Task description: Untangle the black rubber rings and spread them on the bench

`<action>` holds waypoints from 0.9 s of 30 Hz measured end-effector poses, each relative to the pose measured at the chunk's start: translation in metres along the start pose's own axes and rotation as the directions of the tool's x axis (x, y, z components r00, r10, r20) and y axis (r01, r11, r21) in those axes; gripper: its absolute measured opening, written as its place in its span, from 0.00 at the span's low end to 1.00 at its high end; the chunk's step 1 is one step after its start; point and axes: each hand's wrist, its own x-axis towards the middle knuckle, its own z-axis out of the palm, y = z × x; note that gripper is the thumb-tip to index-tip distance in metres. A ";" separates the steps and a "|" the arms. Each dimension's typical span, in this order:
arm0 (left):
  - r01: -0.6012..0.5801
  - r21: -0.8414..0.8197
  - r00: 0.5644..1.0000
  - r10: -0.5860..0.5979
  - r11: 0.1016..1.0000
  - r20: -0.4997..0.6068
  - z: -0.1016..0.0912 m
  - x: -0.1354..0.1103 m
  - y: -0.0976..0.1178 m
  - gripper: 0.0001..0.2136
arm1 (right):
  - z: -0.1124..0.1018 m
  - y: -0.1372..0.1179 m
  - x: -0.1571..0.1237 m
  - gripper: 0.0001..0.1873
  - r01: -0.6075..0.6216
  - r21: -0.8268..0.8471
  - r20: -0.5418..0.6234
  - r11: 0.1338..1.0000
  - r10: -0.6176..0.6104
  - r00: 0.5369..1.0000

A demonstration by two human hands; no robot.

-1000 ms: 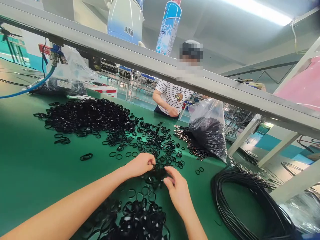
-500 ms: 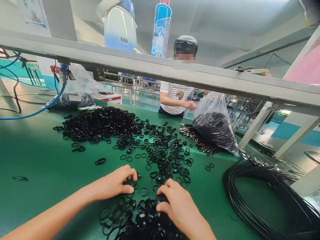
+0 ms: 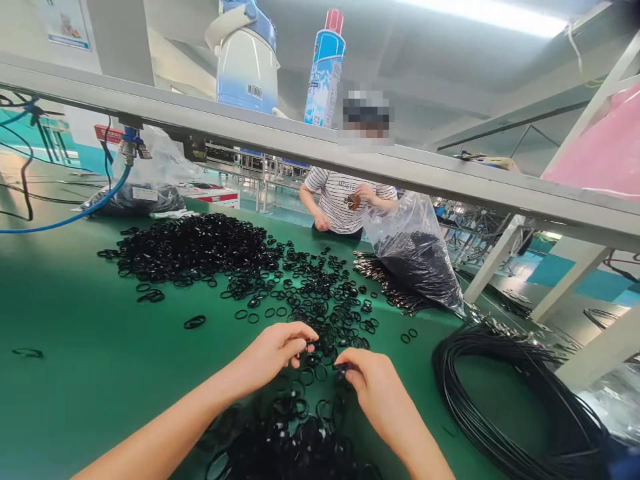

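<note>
Many small black rings (image 3: pixel 330 313) are strewn over the green tabletop. My left hand (image 3: pixel 280 350) hovers over the scattered rings with its fingers curled in; whatever lies between the fingertips is too small to make out. To its right, my right hand (image 3: pixel 373 377) pinches a black ring (image 3: pixel 341 367) between thumb and forefinger. Below both hands, at the near edge of the view, sits a blurred heap of black rings (image 3: pixel 300 450). A larger pile of rings (image 3: pixel 190 247) lies farther off to the left.
A coil of black cable (image 3: pixel 450 393) occupies the right side. Behind it stand a clear bag of black pieces (image 3: pixel 420 260) and a bundle of metal-tipped cables (image 3: pixel 385 280). A shelf beam (image 3: pixel 300 133) crosses overhead, carrying a jug (image 3: pixel 247 67) and a spray can (image 3: pixel 325 73). A person (image 3: pixel 350 200) stands opposite.
My left hand has moved right and its fingers have closed. My right hand has shifted slightly right and up, now pinching a ring. The person opposite has drawn a hand back from the bag.
</note>
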 end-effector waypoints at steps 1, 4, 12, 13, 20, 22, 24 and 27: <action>-0.010 0.008 1.000 0.010 1.000 0.011 0.001 0.001 -0.001 0.11 | 0.000 0.001 0.001 0.21 0.011 0.019 -0.012 1.000 -0.011 1.000; -0.008 0.027 1.000 0.008 1.000 -0.011 0.003 0.002 -0.003 0.10 | 0.001 0.003 0.000 0.23 0.017 0.091 -0.032 0.996 -0.014 0.999; -0.052 0.360 0.969 0.134 0.932 -0.206 -0.001 0.005 -0.004 0.07 | 0.003 -0.006 -0.005 0.24 0.078 -0.015 -0.006 0.997 -0.078 0.997; -0.050 0.357 0.971 0.130 0.933 -0.202 -0.001 0.005 -0.003 0.07 | 0.005 -0.010 -0.006 0.21 0.070 -0.030 0.019 0.997 -0.070 0.997; -0.022 0.226 0.986 0.058 0.974 -0.154 0.000 0.000 -0.002 0.09 | 0.027 -0.018 -0.014 0.11 0.087 -0.130 0.275 0.988 -0.048 0.960; -0.014 0.272 0.981 0.066 0.962 -0.184 -0.001 -0.001 -0.001 0.11 | 0.025 -0.014 -0.011 0.12 0.009 -0.037 0.211 0.999 -0.001 0.978; -0.013 0.320 0.971 0.088 0.947 -0.221 -0.001 -0.003 0.001 0.14 | 0.019 -0.009 -0.007 0.14 -0.086 0.147 0.136 0.985 0.066 0.988; -0.018 0.265 0.983 0.066 0.964 -0.174 0.006 -0.007 0.009 0.13 | 0.014 -0.002 0.001 0.13 -0.193 0.477 0.087 0.857 0.172 0.981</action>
